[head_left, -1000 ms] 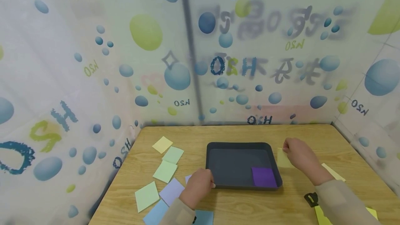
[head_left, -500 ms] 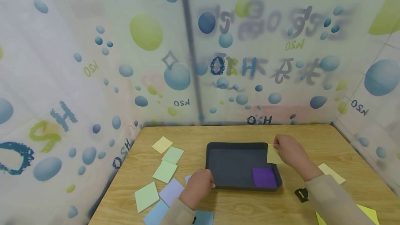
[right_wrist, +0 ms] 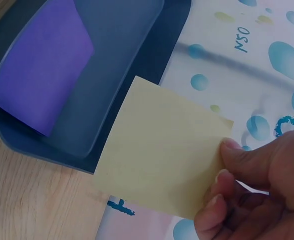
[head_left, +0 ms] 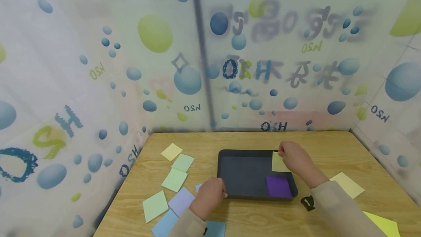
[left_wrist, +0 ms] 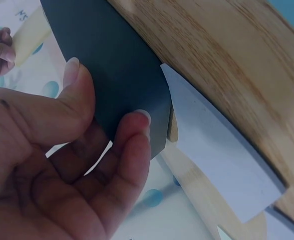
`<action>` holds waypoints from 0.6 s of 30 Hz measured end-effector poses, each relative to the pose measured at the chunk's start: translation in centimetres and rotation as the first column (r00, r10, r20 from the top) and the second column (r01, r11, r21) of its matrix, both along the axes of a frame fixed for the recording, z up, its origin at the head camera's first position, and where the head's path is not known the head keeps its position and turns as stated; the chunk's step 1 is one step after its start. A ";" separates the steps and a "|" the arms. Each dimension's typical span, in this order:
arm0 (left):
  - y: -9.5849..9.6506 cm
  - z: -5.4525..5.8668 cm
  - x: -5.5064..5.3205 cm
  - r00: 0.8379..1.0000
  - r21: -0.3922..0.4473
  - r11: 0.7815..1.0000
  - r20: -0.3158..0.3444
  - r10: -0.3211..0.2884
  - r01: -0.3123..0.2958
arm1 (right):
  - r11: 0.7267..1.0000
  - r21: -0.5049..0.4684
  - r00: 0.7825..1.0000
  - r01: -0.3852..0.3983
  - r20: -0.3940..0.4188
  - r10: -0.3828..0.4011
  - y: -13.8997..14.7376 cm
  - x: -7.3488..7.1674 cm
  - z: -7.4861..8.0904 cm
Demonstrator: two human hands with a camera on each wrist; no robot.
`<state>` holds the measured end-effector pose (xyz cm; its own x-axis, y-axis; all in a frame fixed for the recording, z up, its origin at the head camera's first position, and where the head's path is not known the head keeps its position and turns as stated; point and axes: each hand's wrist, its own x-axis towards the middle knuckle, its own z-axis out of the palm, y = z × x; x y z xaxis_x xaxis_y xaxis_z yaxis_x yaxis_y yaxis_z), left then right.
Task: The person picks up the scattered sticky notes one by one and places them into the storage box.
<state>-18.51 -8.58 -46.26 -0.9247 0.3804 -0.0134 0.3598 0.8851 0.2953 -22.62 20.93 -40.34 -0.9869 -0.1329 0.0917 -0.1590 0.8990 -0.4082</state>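
A dark grey tray (head_left: 243, 175) lies on the wooden table, with a purple sticky note (head_left: 279, 186) in its near right corner. My left hand (head_left: 209, 196) grips the tray's near left corner; in the left wrist view thumb and fingers pinch its wall (left_wrist: 121, 65). My right hand (head_left: 297, 160) pinches a pale yellow sticky note (right_wrist: 162, 150) by one edge. That note (head_left: 279, 162) hangs over the tray's far right corner, apart from the purple one.
Left of the tray lie a yellow note (head_left: 171, 151), several green notes (head_left: 174, 180), a lilac note (head_left: 181, 201) and blue notes (head_left: 165, 224). Right of it are a pale yellow note (head_left: 348, 184) and a bright yellow one (head_left: 383, 224). A patterned curtain (head_left: 164, 65) stands behind the table.
My right hand has carried the pale yellow note leftward, from beside the tray to over its far right corner. The left hand keeps its hold on the tray, which stays in place.
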 end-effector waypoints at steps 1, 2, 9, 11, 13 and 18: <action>0.0 0.0 0.0 1.000 0.002 1.000 -0.001 0.001 -0.001 | 1.000 0.000 1.000 0.001 -0.003 -0.001 -0.1 0.0 0.0; 0.0 0.0 0.0 1.000 0.003 1.000 -0.003 0.003 -0.003 | 1.000 -0.001 1.000 0.000 -0.003 0.000 -0.1 0.0 -0.1; 0.0 0.0 0.0 1.000 0.003 1.000 -0.015 0.001 -0.001 | 1.000 -0.028 1.000 -0.011 0.021 0.011 -0.6 -0.5 -0.5; -0.1 0.1 0.0 1.000 0.002 1.000 -0.014 0.000 0.000 | 0.999 -0.039 0.999 -0.017 0.033 0.018 -0.7 -0.9 -0.6; -0.1 0.1 0.0 1.000 0.001 1.000 -0.012 0.000 0.000 | 0.998 -0.052 0.999 -0.019 0.048 0.022 -0.8 -1.2 -0.9; 0.0 0.1 0.0 1.000 -0.002 1.000 0.011 0.008 -0.008 | 0.997 -0.072 0.997 -0.015 0.081 0.020 -0.9 -1.9 -1.5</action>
